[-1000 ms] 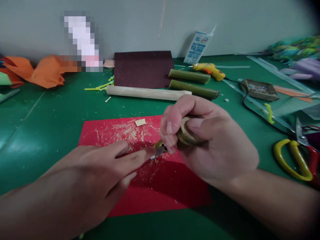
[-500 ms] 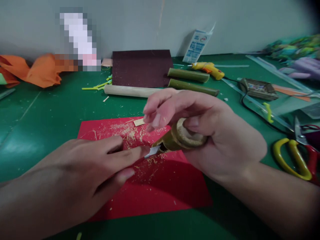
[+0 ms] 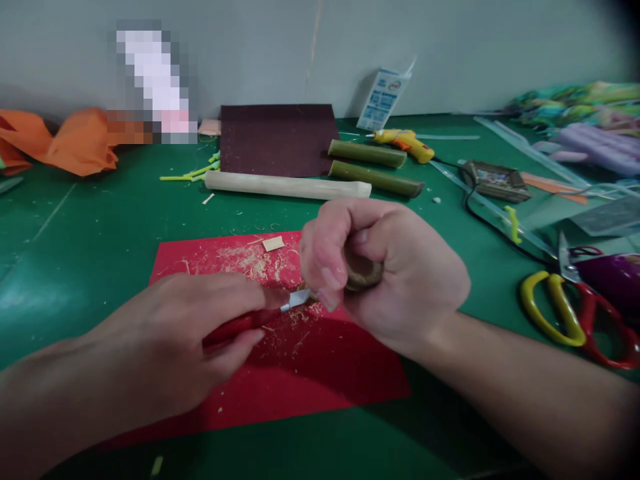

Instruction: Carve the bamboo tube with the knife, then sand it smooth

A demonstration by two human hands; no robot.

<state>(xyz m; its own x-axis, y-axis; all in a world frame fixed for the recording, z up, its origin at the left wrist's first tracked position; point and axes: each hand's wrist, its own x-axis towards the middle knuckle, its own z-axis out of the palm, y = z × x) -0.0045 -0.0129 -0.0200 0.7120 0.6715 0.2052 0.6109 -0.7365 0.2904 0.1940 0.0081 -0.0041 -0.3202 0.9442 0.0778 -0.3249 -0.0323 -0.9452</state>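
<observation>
My left hand (image 3: 200, 340) is closed round the red handle of a carving knife (image 3: 299, 298), whose short metal blade points right. The blade tip meets the near end of a piece of bamboo (image 3: 365, 272); my fingers hide exactly where it touches. My right hand (image 3: 395, 273) wraps round that bamboo, with its ring-shaped end showing between thumb and palm. Below both hands lies a red sheet (image 3: 320, 373) scattered with fine wood shavings (image 3: 255, 263). A small pale wood chip (image 3: 273, 244) rests near the sheet's back edge.
Behind lie a pale stick (image 3: 285, 185), two split bamboo pieces (image 3: 375, 179), a dark brown sheet (image 3: 277, 140) and a yellow glue gun (image 3: 405, 143) with its cord. Scissors (image 3: 555, 310) with yellow and red handles sit at right. Crumpled orange material (image 3: 83, 143) is at left.
My right fingers have curled tighter round the bamboo, which has turned so that less of its side shows. The knife's red handle has come into view in my left hand.
</observation>
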